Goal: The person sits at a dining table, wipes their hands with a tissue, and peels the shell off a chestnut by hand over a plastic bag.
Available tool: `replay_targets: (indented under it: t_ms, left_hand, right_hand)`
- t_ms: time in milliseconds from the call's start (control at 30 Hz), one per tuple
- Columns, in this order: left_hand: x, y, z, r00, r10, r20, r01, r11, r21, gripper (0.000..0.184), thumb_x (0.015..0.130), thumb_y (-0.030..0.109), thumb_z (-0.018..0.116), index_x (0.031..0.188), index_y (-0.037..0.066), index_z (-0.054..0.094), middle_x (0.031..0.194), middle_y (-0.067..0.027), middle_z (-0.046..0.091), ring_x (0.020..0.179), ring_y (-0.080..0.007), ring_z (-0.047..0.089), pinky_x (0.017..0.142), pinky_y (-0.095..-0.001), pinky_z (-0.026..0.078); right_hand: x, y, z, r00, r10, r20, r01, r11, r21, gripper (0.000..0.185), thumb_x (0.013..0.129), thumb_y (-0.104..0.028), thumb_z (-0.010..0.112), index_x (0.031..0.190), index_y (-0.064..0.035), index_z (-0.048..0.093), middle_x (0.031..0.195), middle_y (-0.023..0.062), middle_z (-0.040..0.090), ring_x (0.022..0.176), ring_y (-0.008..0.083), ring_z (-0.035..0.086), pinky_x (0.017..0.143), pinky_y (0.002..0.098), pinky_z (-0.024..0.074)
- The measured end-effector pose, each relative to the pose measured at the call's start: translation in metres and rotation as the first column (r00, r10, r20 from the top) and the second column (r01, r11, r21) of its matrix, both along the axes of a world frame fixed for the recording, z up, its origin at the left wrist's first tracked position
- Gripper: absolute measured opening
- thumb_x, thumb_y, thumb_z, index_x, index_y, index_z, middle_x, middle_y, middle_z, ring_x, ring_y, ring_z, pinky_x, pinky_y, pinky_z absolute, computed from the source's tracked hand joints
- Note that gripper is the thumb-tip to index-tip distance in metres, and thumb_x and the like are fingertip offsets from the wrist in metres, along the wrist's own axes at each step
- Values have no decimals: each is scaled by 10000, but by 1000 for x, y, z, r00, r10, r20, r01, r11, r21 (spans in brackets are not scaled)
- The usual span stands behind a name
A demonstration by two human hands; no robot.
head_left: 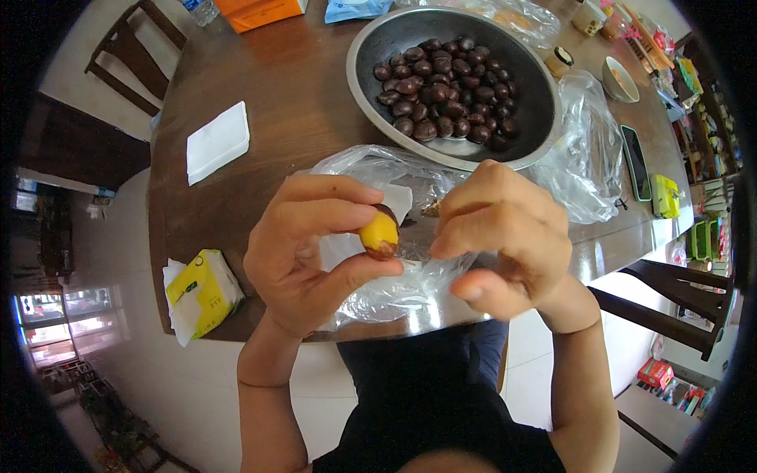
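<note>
Between the thumb and fingertips of my left hand (303, 244) is a chestnut (382, 235), partly peeled, with yellow flesh showing and dark brown shell at its right and lower side. My right hand (509, 240) is raised a little to the right of it, fingers curled, thumb apart from the fingertips and nothing visible between them. Under both hands a clear plastic bag (386, 303) is spread on the table, with a white tissue and some small brown bits on it. A metal bowl (359, 87) of dark brown chestnuts (449, 87) stands just beyond.
On the wooden table (292, 79) lie a folded napkin (218, 142) and a yellow tissue pack (203, 296) at left. At right are another plastic bag (583, 150), a phone (635, 163), a small jar (559, 61) and a white bowl (620, 81). An orange box (260, 12) stands at the back.
</note>
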State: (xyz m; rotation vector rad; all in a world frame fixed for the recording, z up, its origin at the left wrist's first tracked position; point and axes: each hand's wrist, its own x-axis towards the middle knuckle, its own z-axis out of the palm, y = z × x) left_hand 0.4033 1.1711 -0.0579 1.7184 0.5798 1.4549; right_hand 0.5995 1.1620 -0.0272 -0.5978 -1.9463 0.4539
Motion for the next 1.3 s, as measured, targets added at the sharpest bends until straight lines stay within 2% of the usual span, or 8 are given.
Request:
replay_targets:
  t_ms: [67,133,233,367,567,667,767,1300]
  left_hand:
    - [0,-1,1,999,24,-22,-24,1000,20,371,623,58,784,934,26,584,1003,-147,584,819,-164,599,693,-263,495]
    - [1,2,2,995,66,-80,-53,985,163,373,629,64,780,944,30,585,985,-139,592,822,-170,599,695,-259,495]
    - [0,3,4,982,127,-143,-86,961,264,369,634,80,777,950,45,591,965,-123,603,822,-178,600,693,-259,498]
    - [-1,-2,9,935,241,-260,-134,920,369,362,635,111,777,950,76,600,967,-97,603,826,-178,600,682,-260,504]
    - [0,-8,6,912,301,-279,-170,896,410,374,637,138,778,964,109,599,977,-65,587,856,-166,593,685,-249,507]
    - [-2,-7,8,893,315,-320,-147,879,454,331,683,161,764,920,67,553,950,-133,558,777,-204,592,659,-283,511]
    - [-1,-10,6,907,304,-290,-174,900,399,389,641,128,778,980,122,587,983,-65,587,863,-167,593,692,-250,508]
    - [-2,-9,7,906,307,-291,-168,892,419,391,643,139,777,984,119,588,980,-65,598,862,-172,601,702,-254,511]
  right_hand:
    - [-2,-2,0,999,3,-43,-7,995,-102,132,702,-73,700,762,-33,589,781,82,559,639,182,556,527,246,434]
    - [-10,-4,-2,991,-2,-134,-32,967,-252,146,701,-58,716,773,-28,593,791,75,565,662,153,560,543,236,435]
    - [-10,-4,-1,991,27,-132,-66,950,-306,162,691,-18,715,811,-17,606,804,69,577,696,132,569,570,234,448]
    - [-10,-4,-4,992,27,-127,-60,961,-269,184,686,-17,716,842,-7,619,825,83,589,711,168,587,597,248,468]
    - [-12,-5,-9,992,13,-129,-42,974,-221,180,676,0,714,836,-14,632,844,96,593,724,184,599,604,264,480]
    - [-13,-6,-10,992,9,-126,-36,977,-208,177,673,9,710,831,-17,633,844,96,590,717,184,598,599,264,479]
    - [-13,-7,-8,993,9,-119,-33,980,-195,174,669,20,704,821,-18,630,843,93,588,710,186,596,595,261,477]
    - [-14,-6,-7,994,-25,-107,9,990,-142,175,658,6,705,811,-21,626,837,104,599,695,200,604,596,261,478]
